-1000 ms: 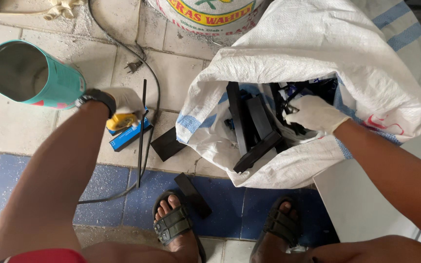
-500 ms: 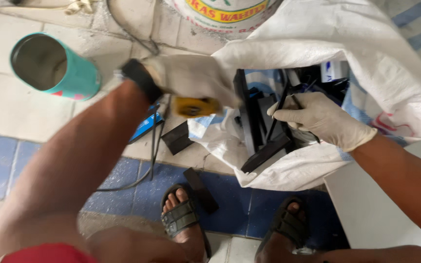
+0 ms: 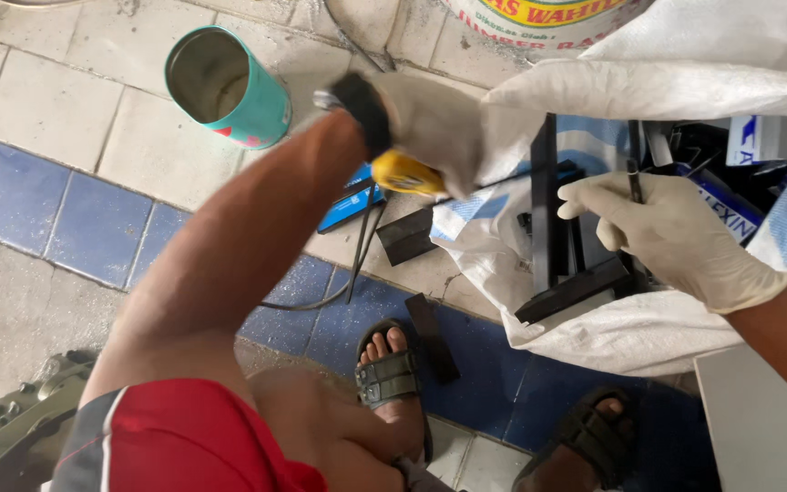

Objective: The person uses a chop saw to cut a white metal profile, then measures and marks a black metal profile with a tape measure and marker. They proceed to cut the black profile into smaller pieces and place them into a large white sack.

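My left hand, in a white glove with a black wrist strap, grips a yellow-handled screwdriver whose thin shaft points right toward the mouth of a white woven sack. My right hand, also gloved, reaches into the sack and pinches a thin dark strip above a black metal bracket. Several black metal pieces lie inside the sack.
A teal tin can lies on its side on the tiled floor at upper left. A blue flat tool, black cables and two loose black metal pieces lie near my sandalled feet. A white barrel stands at the top.
My left hand has lifted the yellow-handled screwdriver from the floor and carried it right to the sack's mouth. My right hand has stayed inside the sack among the black pieces.
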